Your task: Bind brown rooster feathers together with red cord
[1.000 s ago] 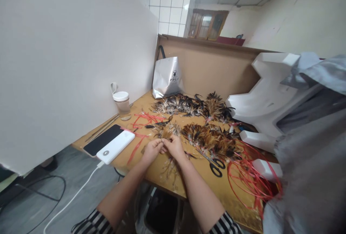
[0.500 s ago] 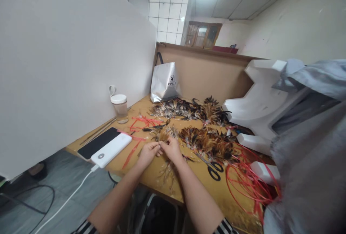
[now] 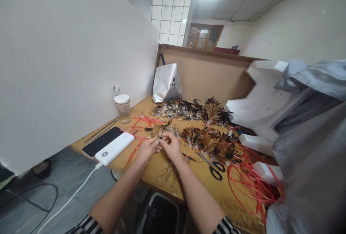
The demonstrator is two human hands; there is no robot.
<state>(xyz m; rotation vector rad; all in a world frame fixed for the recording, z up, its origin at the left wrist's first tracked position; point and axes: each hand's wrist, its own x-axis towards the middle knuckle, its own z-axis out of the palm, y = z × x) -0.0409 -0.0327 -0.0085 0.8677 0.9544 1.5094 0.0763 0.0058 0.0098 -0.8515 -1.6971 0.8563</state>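
My left hand [image 3: 147, 150] and my right hand [image 3: 172, 147] meet over the near middle of the table, fingertips pinched together. A tiny dark bit shows between the fingertips, too small to name. Just beyond the fingers lie pale tan feathers [image 3: 164, 130]; whether they are held or lie on the table I cannot tell. To the right of my right hand stretches a row of brown feathers [image 3: 208, 142]. Scissors [image 3: 216, 171] with black handles rest in front of that row. Loose feather scraps [image 3: 171, 176] are scattered below my right hand.
Darker feathers [image 3: 178, 108] lie at the back, before a silver bag [image 3: 166, 82]. On the left are a lidded cup [image 3: 124, 111], a black phone [image 3: 101, 142] and a cabled white power bank [image 3: 115, 149]. Red strips [image 3: 248, 183] tangle at right beside white foam [image 3: 262, 93].
The view has shifted slightly, moving the scene a little to the right. My right fingers have lifted and spread a little; both hands remain together.
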